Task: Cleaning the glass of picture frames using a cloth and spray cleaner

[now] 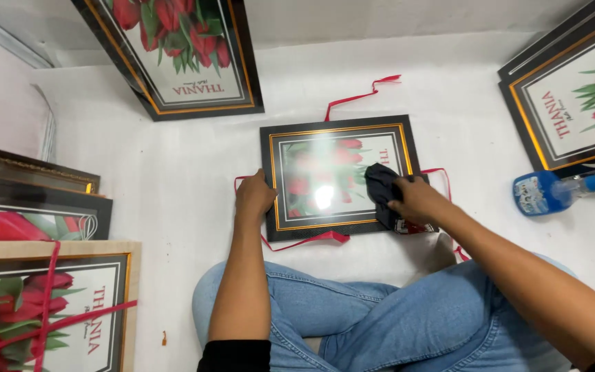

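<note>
You are midway through wiping the glass of the black framed picture [325,180], which lies flat on the white floor [173,179] just ahead of your crossed legs, over a red ribbon [359,95]. Your left hand [255,196] rests curled on the frame's edge at 9 o'clock, steadying it. Your right hand [418,200] is closed on a dark cloth [382,189] pressed to the glass at 3 o'clock. The rest of the pane likely wants even strokes leftward. A blue spray bottle [559,189] lies further out at 3 o'clock.
</note>
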